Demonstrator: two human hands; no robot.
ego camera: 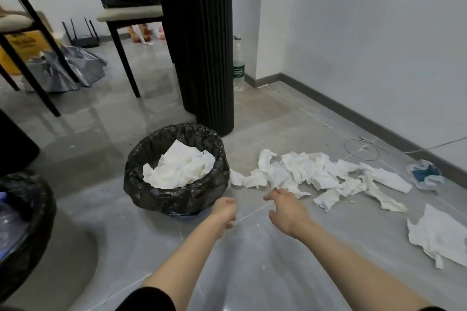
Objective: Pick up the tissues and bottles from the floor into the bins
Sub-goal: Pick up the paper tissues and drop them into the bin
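Note:
A round bin lined with a black bag (156, 197) stands on the grey floor, with crumpled white tissues (180, 166) inside. To its right, several loose tissues (310, 171) lie scattered on the floor, and one larger tissue (437, 235) lies at the far right. My right hand (288, 209) hovers just in front of the scattered pile, fingers loosely bent and holding nothing. My left hand (223, 212) hangs by the bin's front right rim, fingers curled under, with nothing visible in it. A clear bottle (238, 65) with a green label stands by the black column.
A second black-lined bin (38, 209) at the left edge holds plastic bottles. A black ribbed column (199, 45) rises behind the first bin. Chairs, a folded umbrella and a yellow box sit at the back left. A wire loop (362, 149) and a blue-and-clear wrapper (424, 174) lie near the right wall.

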